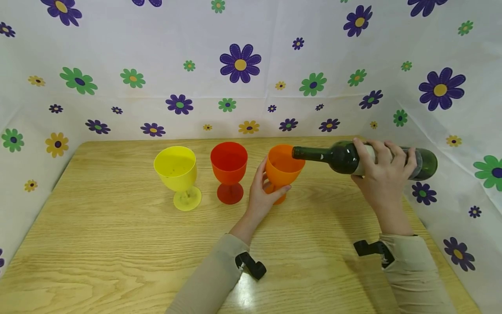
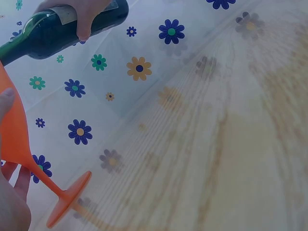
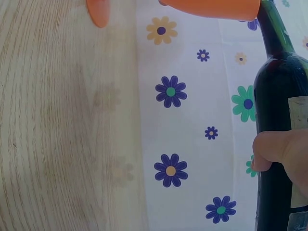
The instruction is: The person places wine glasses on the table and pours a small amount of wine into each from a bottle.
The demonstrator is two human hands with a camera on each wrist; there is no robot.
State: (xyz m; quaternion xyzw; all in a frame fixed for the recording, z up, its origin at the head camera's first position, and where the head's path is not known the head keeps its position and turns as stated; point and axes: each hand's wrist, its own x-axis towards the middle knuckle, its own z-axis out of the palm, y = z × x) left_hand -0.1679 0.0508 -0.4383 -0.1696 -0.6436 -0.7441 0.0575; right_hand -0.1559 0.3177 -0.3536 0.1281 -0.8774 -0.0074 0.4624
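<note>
An orange plastic goblet (image 1: 283,172) stands on the wooden table, and my left hand (image 1: 262,190) grips it around the lower bowl and stem. In my right hand (image 1: 382,174) is a dark green wine bottle (image 1: 341,157), held nearly level with its neck pointing left. The bottle's mouth lies over the goblet's right rim. In the left wrist view the bottle (image 2: 45,36) slopes down toward the goblet (image 2: 12,125). My right thumb (image 3: 272,149) presses the bottle's side in the right wrist view. No liquid stream can be made out.
Left of the orange goblet stand a red goblet (image 1: 229,168) and a yellow goblet (image 1: 178,172), both upright on the wooden table (image 1: 117,244). A white cloth with flower prints (image 1: 157,52) hangs behind the table and along its sides.
</note>
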